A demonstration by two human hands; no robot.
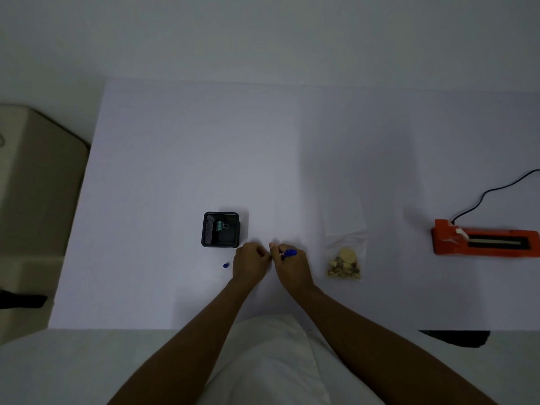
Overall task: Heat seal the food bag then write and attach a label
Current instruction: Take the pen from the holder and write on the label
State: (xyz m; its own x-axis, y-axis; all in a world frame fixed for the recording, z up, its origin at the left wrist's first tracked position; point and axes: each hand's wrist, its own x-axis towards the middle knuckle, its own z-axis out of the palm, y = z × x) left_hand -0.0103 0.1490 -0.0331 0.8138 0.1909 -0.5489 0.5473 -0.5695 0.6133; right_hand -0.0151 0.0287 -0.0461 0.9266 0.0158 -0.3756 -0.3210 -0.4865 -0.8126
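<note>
Head view: right hand (293, 268) grips blue pen (289, 253).

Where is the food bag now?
In the head view the food bag lies flat on the table, just right of the right hand that holds the pen, with the orange sealer further right.

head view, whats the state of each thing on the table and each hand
pen, gripped in right hand
blue cap, loose on table
food bag, lying flat, untouched
heat sealer, cord attached, nothing in it
mesh holder, holds a binder clip
left hand, fingers curled, hold unclear
</note>
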